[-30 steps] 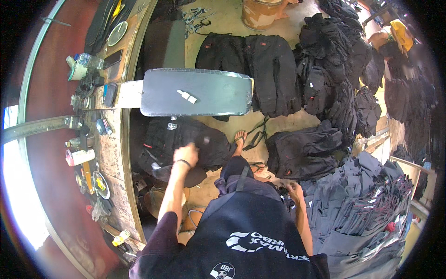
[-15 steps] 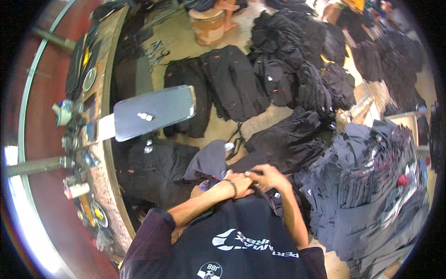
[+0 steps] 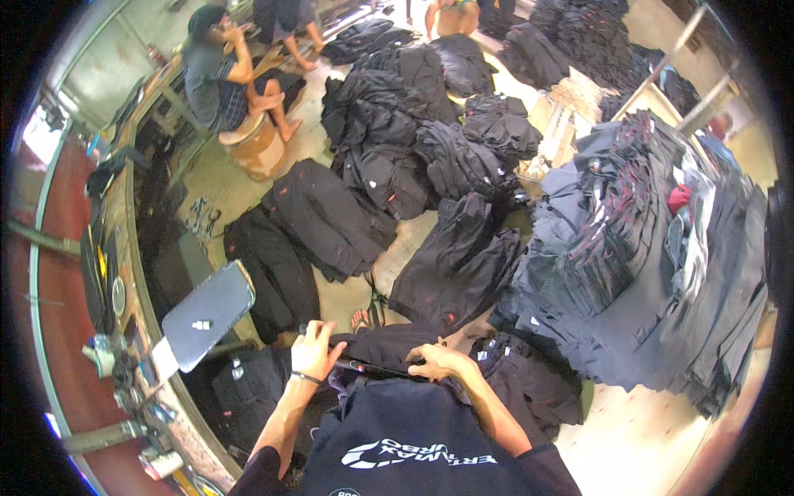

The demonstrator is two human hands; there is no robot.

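A black garment [image 3: 382, 341] stretches between my two hands, close in front of my shirt. My left hand [image 3: 314, 354], with a dark band at the wrist, grips its left end, the thumb pointing inward. At the other end my right hand [image 3: 437, 362] has curled fingers closed on the cloth. Just beyond it, a pile of black trousers [image 3: 459, 269] lies on the floor. Dark folded garments [image 3: 529, 380] with white labels sit right of my right hand. My body hides the lower part of the held cloth.
At the right rises a tall heap of dark grey garments [image 3: 645, 273]. More black piles [image 3: 389, 116] cover the floor ahead. A flat grey board [image 3: 219, 306] sticks out from the workbench [image 3: 136, 289] at left. Farther off, a person [image 3: 223, 70] sits on a round drum [image 3: 255, 149].
My hands, together before, are now apart with the black garment spread between them. The view has swung rightward and up, bringing the seated person into sight. The grey cloth near my hands no longer shows.
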